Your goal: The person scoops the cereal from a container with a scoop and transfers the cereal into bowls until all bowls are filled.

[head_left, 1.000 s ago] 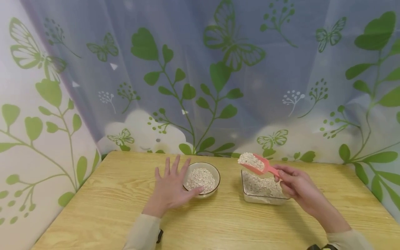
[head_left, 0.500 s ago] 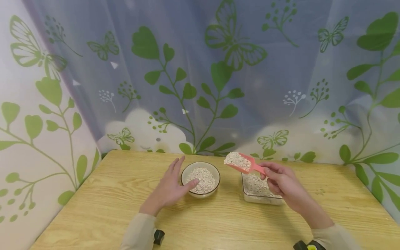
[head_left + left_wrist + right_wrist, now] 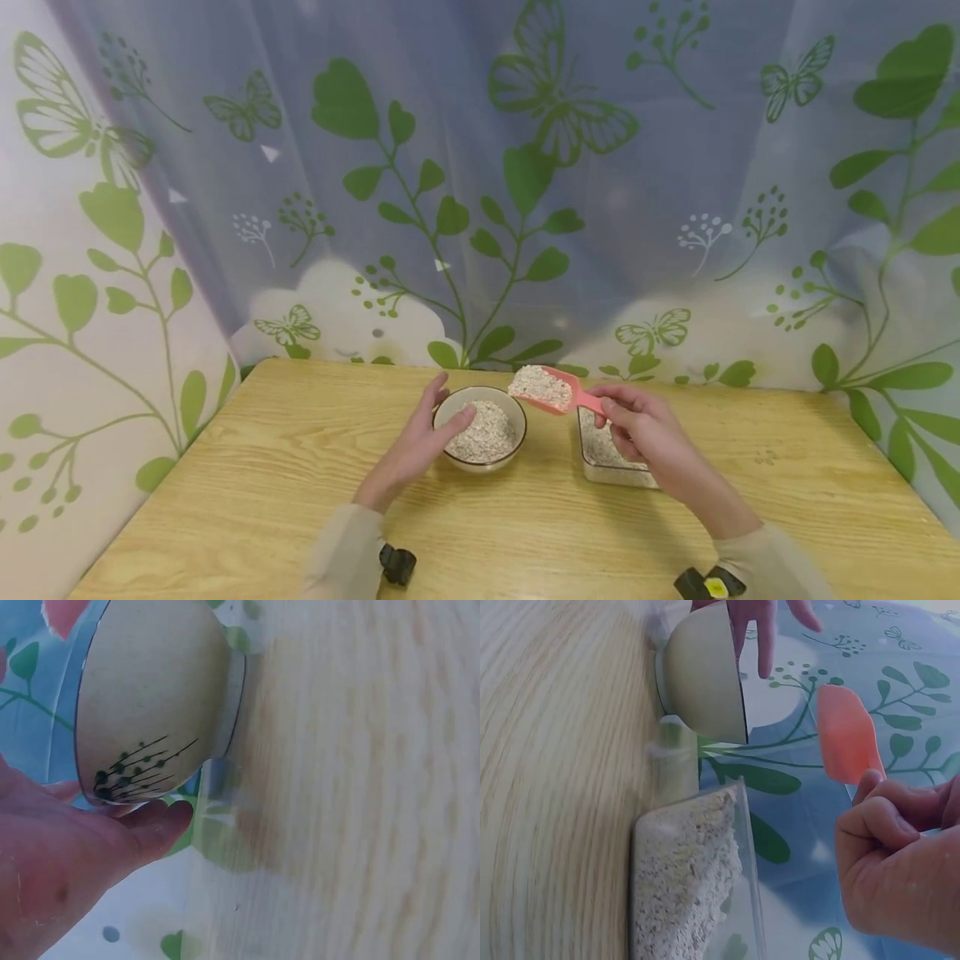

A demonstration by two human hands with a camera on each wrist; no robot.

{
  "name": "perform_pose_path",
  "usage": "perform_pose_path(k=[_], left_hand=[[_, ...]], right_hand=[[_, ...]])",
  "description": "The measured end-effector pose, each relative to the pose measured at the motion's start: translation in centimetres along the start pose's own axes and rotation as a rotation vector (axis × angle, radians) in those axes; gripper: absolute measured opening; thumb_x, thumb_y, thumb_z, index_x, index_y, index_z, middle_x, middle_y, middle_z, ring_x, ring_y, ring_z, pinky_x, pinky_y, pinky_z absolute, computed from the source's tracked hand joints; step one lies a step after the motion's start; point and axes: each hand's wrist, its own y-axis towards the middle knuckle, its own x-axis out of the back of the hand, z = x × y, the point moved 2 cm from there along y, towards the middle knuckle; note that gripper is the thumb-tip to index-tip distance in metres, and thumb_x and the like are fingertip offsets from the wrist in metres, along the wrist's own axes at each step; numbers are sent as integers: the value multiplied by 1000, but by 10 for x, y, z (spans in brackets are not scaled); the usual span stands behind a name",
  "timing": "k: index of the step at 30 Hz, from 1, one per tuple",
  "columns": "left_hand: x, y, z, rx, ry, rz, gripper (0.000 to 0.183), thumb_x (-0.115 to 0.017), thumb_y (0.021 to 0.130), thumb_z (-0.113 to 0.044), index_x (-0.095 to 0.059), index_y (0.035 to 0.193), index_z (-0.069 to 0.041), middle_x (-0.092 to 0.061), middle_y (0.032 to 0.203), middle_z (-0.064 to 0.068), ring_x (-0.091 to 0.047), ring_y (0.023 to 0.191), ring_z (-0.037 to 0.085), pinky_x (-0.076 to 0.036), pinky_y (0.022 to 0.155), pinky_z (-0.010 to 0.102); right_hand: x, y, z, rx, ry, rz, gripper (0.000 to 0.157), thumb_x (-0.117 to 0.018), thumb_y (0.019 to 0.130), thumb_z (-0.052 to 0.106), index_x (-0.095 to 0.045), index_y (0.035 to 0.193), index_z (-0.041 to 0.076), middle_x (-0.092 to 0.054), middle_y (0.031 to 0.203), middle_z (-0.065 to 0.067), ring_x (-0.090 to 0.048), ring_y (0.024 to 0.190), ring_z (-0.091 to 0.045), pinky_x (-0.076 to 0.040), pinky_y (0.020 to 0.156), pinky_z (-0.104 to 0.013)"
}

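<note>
My right hand (image 3: pixel 641 425) pinches the handle of a coral-pink scoop (image 3: pixel 570 393) heaped with oat flakes (image 3: pixel 542 386). The scoop hangs in the air just right of a round cream bowl (image 3: pixel 480 465) with a dark rim, which holds more oats. My left hand (image 3: pixel 416 437) is at the bowl's left side, its thumb stretched over the rim and its fingers straight along the outside wall. A dark plant pattern marks the bowl's outer wall (image 3: pixel 157 697). Beneath the right hand stands a clear rectangular container (image 3: pixel 617 475) of oats, partly covered by that hand.
Everything stands on a light wood-grain table (image 3: pixel 480 542). Behind it hangs a blue-grey curtain (image 3: pixel 600 208) printed with green leaves and butterflies, and a pale panel of the same print (image 3: pixel 97 333) rises on the left. Both wrists wear dark devices.
The loaded scoop has moved left with my right hand, from above the container toward the bowl. My left hand has turned from palm-down and spread to thumb-up beside the bowl.
</note>
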Motion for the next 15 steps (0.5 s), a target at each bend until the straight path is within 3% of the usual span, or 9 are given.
perform_pose_path(k=[7, 15], left_hand=[[-7, 4, 6, 31, 19, -1, 104, -77, 89, -49, -12, 165, -20, -28, 167, 18, -32, 152, 40, -28, 123, 62], [-11, 5, 7, 72, 95, -2, 116, -84, 80, -53, -13, 165, -23, -19, 170, 16, -23, 155, 44, -25, 121, 69]], right_hand=[[-11, 8, -1, -2, -25, -7, 34, -42, 110, 14, -50, 138, -4, -57, 84, 3, -30, 49, -6, -25, 46, -22], [-22, 18, -5, -28, -35, -18, 33, -41, 110, 13, -52, 137, -3, -59, 83, 3, -31, 49, -6, -25, 45, -22]])
